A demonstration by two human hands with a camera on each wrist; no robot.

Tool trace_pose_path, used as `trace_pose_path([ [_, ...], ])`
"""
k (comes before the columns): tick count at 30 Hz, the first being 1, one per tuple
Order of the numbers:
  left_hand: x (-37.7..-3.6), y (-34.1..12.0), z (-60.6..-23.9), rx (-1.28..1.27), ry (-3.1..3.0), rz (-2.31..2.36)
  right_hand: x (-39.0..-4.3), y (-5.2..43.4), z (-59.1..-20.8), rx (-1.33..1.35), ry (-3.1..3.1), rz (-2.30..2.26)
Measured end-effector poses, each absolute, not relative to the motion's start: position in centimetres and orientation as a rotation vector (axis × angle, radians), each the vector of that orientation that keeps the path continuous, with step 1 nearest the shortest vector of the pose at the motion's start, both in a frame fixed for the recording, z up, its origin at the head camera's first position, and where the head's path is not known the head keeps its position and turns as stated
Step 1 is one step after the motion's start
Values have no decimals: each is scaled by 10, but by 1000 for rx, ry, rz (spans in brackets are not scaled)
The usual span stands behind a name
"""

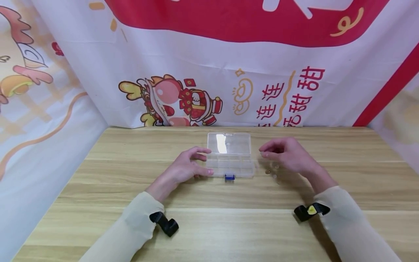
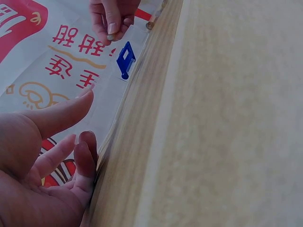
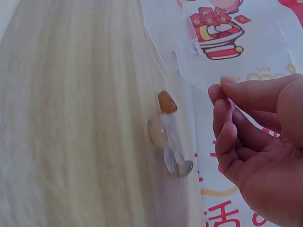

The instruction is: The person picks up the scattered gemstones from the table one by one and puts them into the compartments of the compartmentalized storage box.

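A clear plastic compartment box (image 1: pixel 230 165) lies on the table with its lid (image 1: pixel 240 143) raised at the back and a blue latch (image 1: pixel 230 177) at its front. My left hand (image 1: pixel 188 165) grips the box's left end, thumb near the front corner and index finger near the hinge. To the right of the box, my right hand (image 1: pixel 291 154) pinches a small pale stone (image 2: pixel 111 37) between thumb and fingertips, raised above the table. Below that hand lie several small polished stones, among them a brown stone (image 3: pixel 167 102), a yellowish stone (image 3: pixel 157 132) and a grey-green stone (image 3: pixel 185 168).
The wood-grain table (image 1: pixel 209 229) meets a printed cloth backdrop (image 1: pixel 196 54) just behind the box. More printed cloth (image 1: pixel 42 109) hangs along the left side. A black wrist camera (image 1: pixel 165 223) is strapped over the left sleeve, and another camera (image 1: pixel 309 211) over the right.
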State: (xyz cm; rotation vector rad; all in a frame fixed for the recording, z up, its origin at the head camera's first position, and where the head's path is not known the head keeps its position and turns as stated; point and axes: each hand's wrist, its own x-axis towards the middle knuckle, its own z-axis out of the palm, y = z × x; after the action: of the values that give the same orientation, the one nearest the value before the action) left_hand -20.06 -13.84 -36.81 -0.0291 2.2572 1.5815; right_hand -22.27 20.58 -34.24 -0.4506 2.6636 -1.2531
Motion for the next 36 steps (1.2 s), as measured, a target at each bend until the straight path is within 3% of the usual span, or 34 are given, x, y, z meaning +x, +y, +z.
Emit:
trace_pose_path([
  [36,-201,-138,-368,-43,2261,1565,-216,160,-347,-437,2510,-1354],
])
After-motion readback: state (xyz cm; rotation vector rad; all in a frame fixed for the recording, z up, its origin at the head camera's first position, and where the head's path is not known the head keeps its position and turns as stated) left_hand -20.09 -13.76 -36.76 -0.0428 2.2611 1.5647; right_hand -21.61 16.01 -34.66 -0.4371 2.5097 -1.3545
